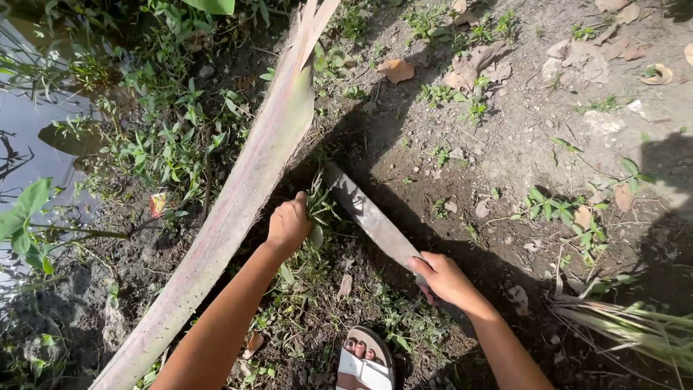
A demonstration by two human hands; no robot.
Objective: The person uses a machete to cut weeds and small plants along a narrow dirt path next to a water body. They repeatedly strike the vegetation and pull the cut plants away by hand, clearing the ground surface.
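We grip a weed tuft and a long blade over bare soil.

Nearest us, a sandalled foot [366,361] stands on the ground [505,144]. Our right hand [444,278] is closed around the handle of the machete [368,217]; our left hand [289,225] is fisted on a clump of weeds [316,209] touching the blade tip. Beyond lie a palm frond stalk [245,188] and water [29,137] at the ground's left edge.

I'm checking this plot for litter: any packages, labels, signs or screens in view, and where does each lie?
Small wrapper-like scrap: on the dirt among the weeds left of the long dry palm stalk, near the water's edge; crumpled, red and yellow, too small to be sure what it is.
No labels, signs or screens show.
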